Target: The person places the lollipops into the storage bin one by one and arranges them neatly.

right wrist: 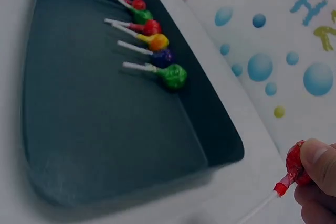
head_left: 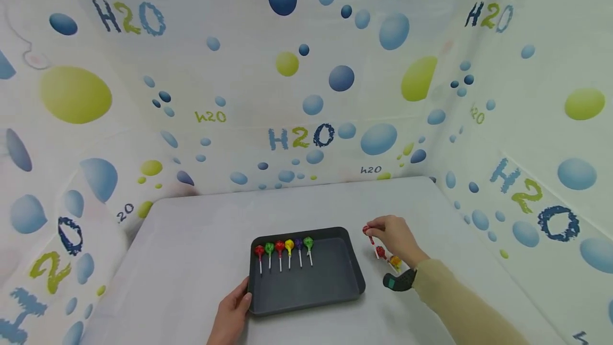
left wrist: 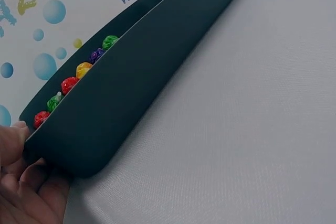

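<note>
A dark baking tray (head_left: pixel 330 278) lies on the white table. Along its far side several lollipops stand in a row, heads toward the back wall: a red one (head_left: pixel 259 250) at the left end, then green, red, yellow, purple, and a green lollipop (head_left: pixel 308 241) at the right end. My left hand (head_left: pixel 233 310) grips the tray's left rim, thumb above and fingers below in the left wrist view. To the right of the tray, my right hand (head_left: pixel 395 236) pinches a red lollipop (right wrist: pixel 295 162) by its wrapped head, its white stick pointing down and left.
On the table beneath my right hand lie another red lollipop (head_left: pixel 380 252) and a yellow lollipop (head_left: pixel 395 261), just right of the tray. A white cloth (head_left: pixel 311 84) printed with blue and green bubbles walls the table at the back and sides.
</note>
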The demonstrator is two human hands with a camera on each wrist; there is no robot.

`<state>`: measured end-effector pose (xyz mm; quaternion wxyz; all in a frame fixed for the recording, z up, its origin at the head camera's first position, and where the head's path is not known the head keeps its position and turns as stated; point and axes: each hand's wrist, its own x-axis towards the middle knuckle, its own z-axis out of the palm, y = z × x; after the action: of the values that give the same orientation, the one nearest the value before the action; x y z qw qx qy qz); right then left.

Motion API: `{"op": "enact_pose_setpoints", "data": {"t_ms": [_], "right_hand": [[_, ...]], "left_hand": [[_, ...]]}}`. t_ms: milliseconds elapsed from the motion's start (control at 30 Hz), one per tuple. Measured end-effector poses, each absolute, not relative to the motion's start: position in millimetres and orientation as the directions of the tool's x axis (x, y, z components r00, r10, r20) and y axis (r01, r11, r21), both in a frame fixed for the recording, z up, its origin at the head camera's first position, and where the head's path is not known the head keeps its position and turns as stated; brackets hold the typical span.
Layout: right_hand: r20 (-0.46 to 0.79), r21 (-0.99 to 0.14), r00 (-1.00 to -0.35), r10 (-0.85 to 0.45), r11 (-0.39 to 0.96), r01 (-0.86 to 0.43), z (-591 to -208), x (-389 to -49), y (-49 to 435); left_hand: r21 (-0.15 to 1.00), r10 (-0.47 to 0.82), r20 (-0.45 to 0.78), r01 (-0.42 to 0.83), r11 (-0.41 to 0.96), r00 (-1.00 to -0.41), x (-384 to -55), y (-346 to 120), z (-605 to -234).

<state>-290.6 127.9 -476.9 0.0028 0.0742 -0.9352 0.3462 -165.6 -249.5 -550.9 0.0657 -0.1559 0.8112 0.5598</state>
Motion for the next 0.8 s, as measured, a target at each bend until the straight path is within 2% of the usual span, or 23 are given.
{"op": "enact_pose_setpoints", "data": {"t_ms": [400,800], "right_hand": [[0.090,-0.694,-0.979,-0.185,0.694,-0.194,-486,-309,45],[0.090,-0.639,-0.978,-0.191,0.742,-0.204,-511,-310,9]], "left_hand": [[0.894,-0.176,-0.297,-0.338,0.295,-0.938,-165,-250,-552],[0.893,-0.180,-0.287,-0.331,0.304,-0.941,-163,-248,-551]]}}
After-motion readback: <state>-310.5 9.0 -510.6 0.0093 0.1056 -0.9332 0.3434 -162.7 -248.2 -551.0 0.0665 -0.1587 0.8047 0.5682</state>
